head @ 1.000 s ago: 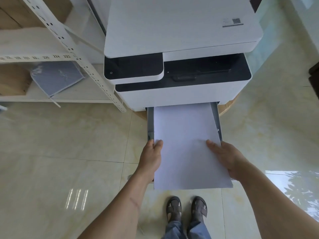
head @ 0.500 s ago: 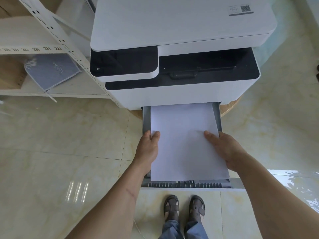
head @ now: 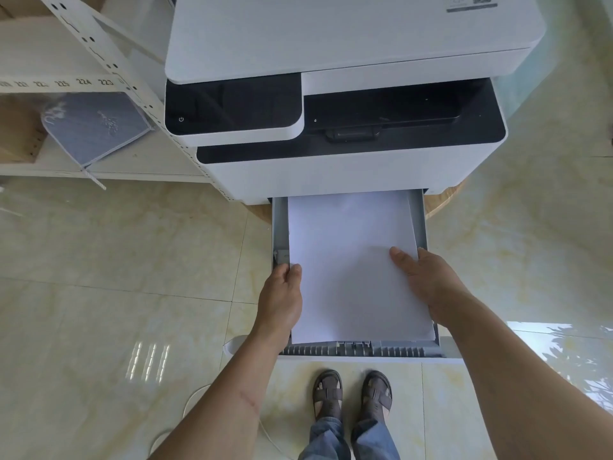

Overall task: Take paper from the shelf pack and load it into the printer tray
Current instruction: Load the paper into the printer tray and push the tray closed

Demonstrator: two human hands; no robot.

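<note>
A white stack of paper [head: 351, 260] lies inside the pulled-out grey printer tray [head: 358, 350], its far end under the white and black printer [head: 331, 94]. My left hand [head: 282, 300] grips the stack's left edge, thumb on top. My right hand [head: 428, 283] holds the right edge, fingers spread flat on the sheet. The paper's near edge sits just short of the tray's ribbed front wall. A blue-grey pack [head: 96, 127] rests on the lower shelf at the left.
A white metal shelf rack [head: 109, 58] with numbered labels stands left of the printer. The printer sits on a round wooden base [head: 444, 200]. Glossy beige floor tiles surround it; my sandalled feet [head: 351, 396] stand just before the tray. A white cable [head: 192, 396] lies on the floor.
Both hands pushed the paper forward and down into the tray; its near edge, which overhung the tray front, now lies inside it. The view has moved closer to the printer.
</note>
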